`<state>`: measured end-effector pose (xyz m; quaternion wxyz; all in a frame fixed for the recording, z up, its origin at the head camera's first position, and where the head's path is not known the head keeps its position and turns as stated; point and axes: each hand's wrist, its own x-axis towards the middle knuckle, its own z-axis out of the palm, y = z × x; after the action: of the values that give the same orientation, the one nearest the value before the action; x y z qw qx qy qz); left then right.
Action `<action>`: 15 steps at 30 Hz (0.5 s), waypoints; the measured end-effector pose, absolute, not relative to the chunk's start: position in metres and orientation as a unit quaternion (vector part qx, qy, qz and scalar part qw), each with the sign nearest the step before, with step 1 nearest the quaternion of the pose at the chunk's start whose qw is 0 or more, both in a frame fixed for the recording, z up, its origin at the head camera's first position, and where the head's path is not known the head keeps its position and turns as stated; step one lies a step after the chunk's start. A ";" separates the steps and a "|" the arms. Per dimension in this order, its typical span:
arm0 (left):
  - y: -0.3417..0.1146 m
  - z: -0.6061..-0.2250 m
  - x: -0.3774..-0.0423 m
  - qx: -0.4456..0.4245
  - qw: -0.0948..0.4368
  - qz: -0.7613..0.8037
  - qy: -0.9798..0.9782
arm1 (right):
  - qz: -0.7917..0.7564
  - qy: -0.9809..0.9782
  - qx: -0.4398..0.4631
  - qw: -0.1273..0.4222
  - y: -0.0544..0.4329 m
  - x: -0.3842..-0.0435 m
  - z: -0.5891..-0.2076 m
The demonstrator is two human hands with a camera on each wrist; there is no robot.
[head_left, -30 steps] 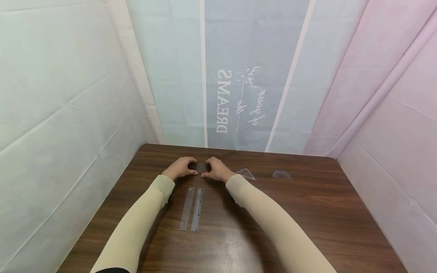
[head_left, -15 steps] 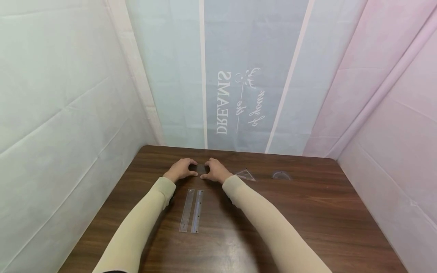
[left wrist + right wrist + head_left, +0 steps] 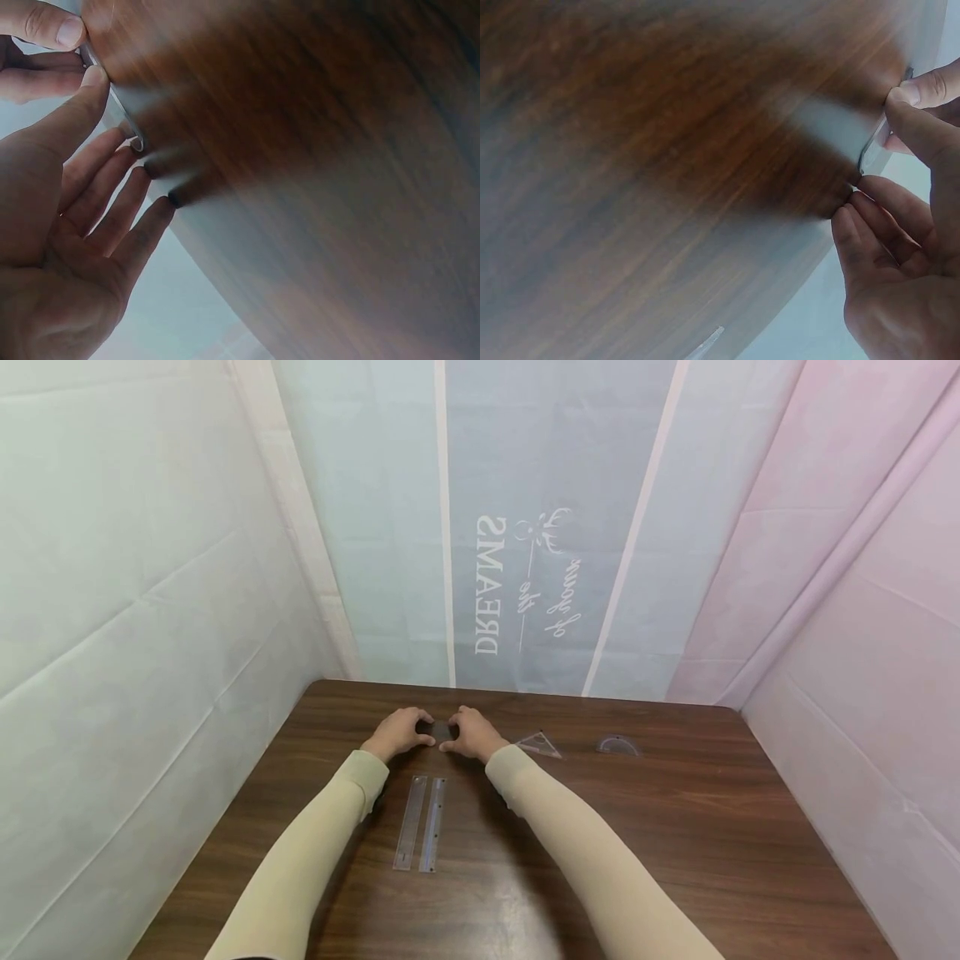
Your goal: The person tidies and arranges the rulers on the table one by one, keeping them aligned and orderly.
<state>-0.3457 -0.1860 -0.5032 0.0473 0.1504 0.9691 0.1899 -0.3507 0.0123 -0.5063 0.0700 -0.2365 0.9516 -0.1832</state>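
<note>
In the head view both hands meet near the far side of the table over a small clear flat plastic piece. My left hand holds its left end between thumb and fingers, and my right hand holds its right end the same way. From the left wrist, the plastic edge shows low against the wood, with the thumb on the near side and the fingertips down at the table beyond. The right wrist view shows the same edge between thumb and index finger. Its outline is mostly hidden by the fingers.
Two clear rulers, a left one and a right one, lie side by side nearer me on the brown table. A clear set square lies right of my right hand, then a clear protractor. Cloth walls surround the table.
The right forearm has shifted slightly left. Both hands stay at the plastic piece, nearly still, and the other things lie where they were.
</note>
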 end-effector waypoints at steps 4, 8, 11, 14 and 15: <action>-0.185 -0.504 -0.346 0.148 0.044 0.184 0.971 | -0.185 0.951 -0.236 0.070 0.013 -0.351 -0.507; -0.184 -0.503 -0.345 0.147 0.043 0.184 0.971 | -0.183 0.951 -0.238 0.069 0.013 -0.351 -0.509; -0.184 -0.501 -0.344 0.147 0.045 0.187 0.970 | -0.184 0.951 -0.238 0.067 0.013 -0.351 -0.510; -0.183 -0.499 -0.343 0.148 0.047 0.187 0.970 | -0.182 0.952 -0.239 0.064 0.014 -0.351 -0.509; -0.183 -0.499 -0.343 0.148 0.048 0.186 0.970 | -0.181 0.952 -0.240 0.064 0.014 -0.351 -0.509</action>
<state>-0.3431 -0.1829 -0.4989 0.0475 0.1482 0.9701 0.1864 -0.3509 0.0137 -0.5088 0.0636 -0.2395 0.9518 -0.1809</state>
